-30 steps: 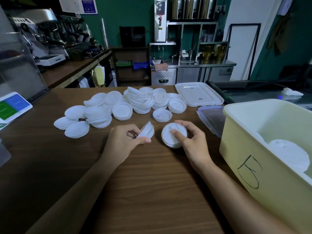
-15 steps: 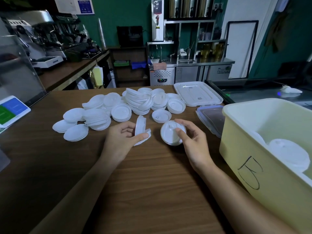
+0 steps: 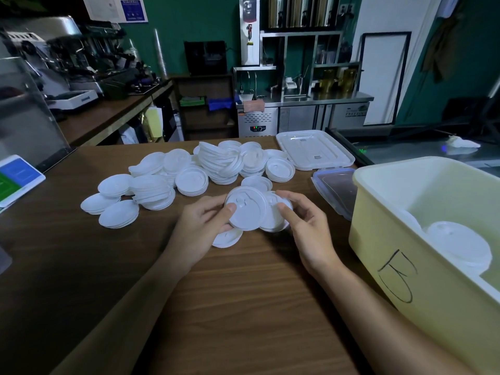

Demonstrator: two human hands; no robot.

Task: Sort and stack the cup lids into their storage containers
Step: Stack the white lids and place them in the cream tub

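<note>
- Both hands meet low over the wooden table (image 3: 243, 307), forearms reaching in from the near edge.
- Left hand (image 3: 205, 226) pinches a white lid (image 3: 244, 212), thumb on its top face and fingers beneath, the lid tilted face-up toward the camera.
- Right hand (image 3: 305, 228) grips a short stack of lids (image 3: 274, 215) by the rim, thumb on the near edge, fingers curled over the far side.
- That single lid overlaps the stack's left edge.
- Another lid (image 3: 227, 239) shows just under the left hand; whether it is held or lying on the table is unclear.
- Half a second ago the left hand's lids stood on edge, apart from the stack; now the hands have closed together.
- Loose lids (image 3: 189, 171) lie heaped behind the hands, and a pile of lids (image 3: 457, 244) sits in the yellow bin (image 3: 405, 280) at right.
</note>
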